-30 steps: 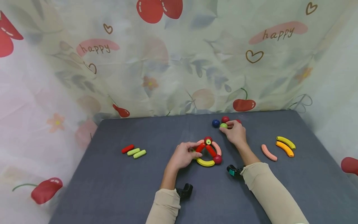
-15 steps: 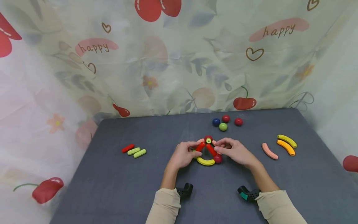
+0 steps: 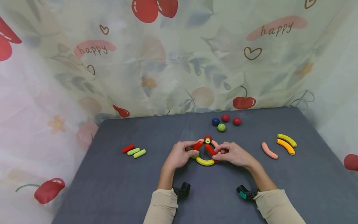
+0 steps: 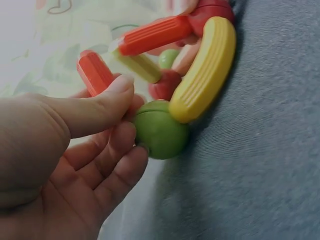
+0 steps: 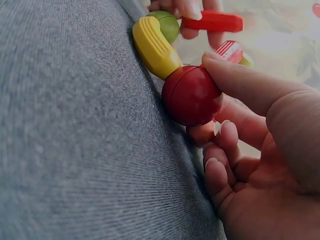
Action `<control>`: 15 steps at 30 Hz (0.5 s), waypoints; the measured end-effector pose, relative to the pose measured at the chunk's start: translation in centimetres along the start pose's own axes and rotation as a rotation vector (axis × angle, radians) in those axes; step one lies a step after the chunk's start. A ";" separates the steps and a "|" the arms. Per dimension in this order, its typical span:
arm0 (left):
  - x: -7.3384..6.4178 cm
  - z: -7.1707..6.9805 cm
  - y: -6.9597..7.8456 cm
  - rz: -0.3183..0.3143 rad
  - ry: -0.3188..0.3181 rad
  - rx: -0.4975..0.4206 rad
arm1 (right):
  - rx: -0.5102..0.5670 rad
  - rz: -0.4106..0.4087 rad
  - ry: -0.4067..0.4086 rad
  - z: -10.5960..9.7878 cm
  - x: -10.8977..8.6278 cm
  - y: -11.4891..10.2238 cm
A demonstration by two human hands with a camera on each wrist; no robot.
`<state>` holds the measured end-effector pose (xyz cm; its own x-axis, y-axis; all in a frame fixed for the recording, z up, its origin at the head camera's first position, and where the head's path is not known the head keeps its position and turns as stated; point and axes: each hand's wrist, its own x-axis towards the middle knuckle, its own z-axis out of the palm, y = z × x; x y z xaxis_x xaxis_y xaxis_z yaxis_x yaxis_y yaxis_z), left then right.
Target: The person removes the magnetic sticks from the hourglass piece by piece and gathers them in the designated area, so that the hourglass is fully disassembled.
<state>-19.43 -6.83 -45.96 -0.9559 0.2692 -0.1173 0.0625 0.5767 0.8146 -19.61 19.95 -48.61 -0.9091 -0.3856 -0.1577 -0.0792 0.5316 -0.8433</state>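
A ring of toy building pieces lies on the table: a yellow curved rod (image 3: 205, 162) in front, pink curved rods (image 3: 214, 143) behind, joined by balls. The front-left ball is green (image 4: 161, 131), the front-right red (image 5: 192, 95), the back one red (image 3: 208, 137) with a light green rod standing in it. My left hand (image 3: 180, 154) pinches a red rod (image 4: 95, 72) between thumb and fingers above the green ball. Thumb and fingers of my right hand (image 3: 234, 154) grip a second red rod (image 5: 230, 51) low down, at the front-right red ball; that rod leans inward.
Behind the ring sit loose balls: blue (image 3: 215, 121), green (image 3: 221, 127) and two red ones (image 3: 236, 121). At left lie a red rod (image 3: 128, 148) and two light green rods (image 3: 139, 153). Pink (image 3: 269, 151), orange (image 3: 286, 147) and yellow (image 3: 286, 140) curved rods lie at right.
My right hand has let go of the loose green ball, come forward to the ring and slid down to its front-right red ball. My left hand has shifted slightly left with its red rod.
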 end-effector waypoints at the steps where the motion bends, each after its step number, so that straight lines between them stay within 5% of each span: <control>1: -0.1 -0.4 -0.1 0.005 0.021 0.006 | 0.003 -0.001 -0.004 0.1 0.0 0.0; 4: -0.4 -2.5 -0.7 -0.016 0.119 0.033 | 0.016 0.008 -0.011 0.3 0.2 0.2; 9: -0.4 -8.3 -3.1 -0.125 0.295 0.167 | 0.025 0.027 -0.012 0.3 0.4 0.1; 15: -0.6 -13.4 -6.8 -0.250 0.333 0.459 | 0.012 0.025 -0.022 0.1 0.3 0.1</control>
<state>-23.11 -21.24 -43.83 -0.9911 -0.1297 -0.0291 -0.1289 0.8840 0.4494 -19.87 19.82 -48.78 -0.9016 -0.3888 -0.1895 -0.0521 0.5324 -0.8449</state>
